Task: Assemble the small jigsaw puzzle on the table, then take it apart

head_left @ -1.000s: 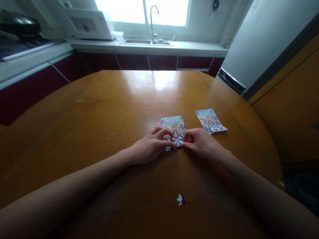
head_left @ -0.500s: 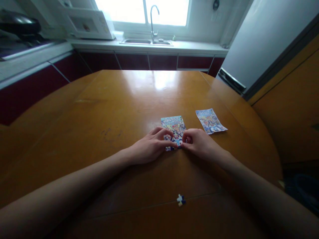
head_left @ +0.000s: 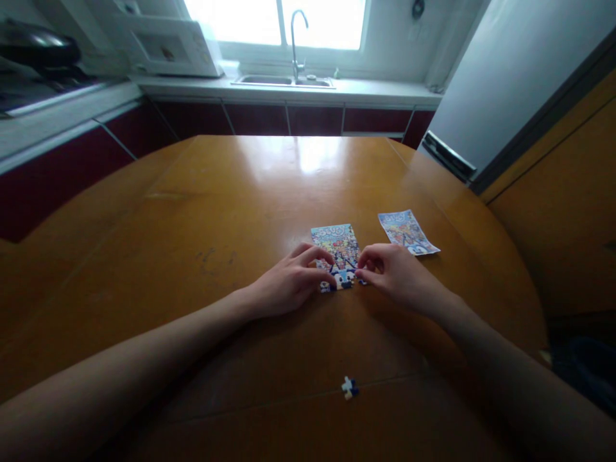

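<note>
A small, colourful jigsaw puzzle (head_left: 337, 240) lies flat on the table, with blue and white character art along its near edge. Over its lower left part rests my left hand (head_left: 294, 277), thumb and forefinger curved and apart, fingertips touching the pieces. My right hand (head_left: 392, 269) is at the lower right corner, thumb and forefinger pinched on a dark blue puzzle piece (head_left: 362, 282), partly hidden by the fingertips. Whether that piece is joined to the puzzle I cannot tell. A loose white, blue and yellowish puzzle piece (head_left: 349, 387) lies nearer to me.
A creased picture sheet (head_left: 404, 230) with similar art lies to the right, beyond my right hand. The round-ended wooden table (head_left: 240, 186) fills the middle. Behind it stand a counter with a sink (head_left: 267, 80) and tap, and a fridge (head_left: 510, 77) at right.
My right hand has drawn slightly to the right, away from the puzzle's near middle. The left thumb has pulled back a little left, uncovering more of the blue and white art.
</note>
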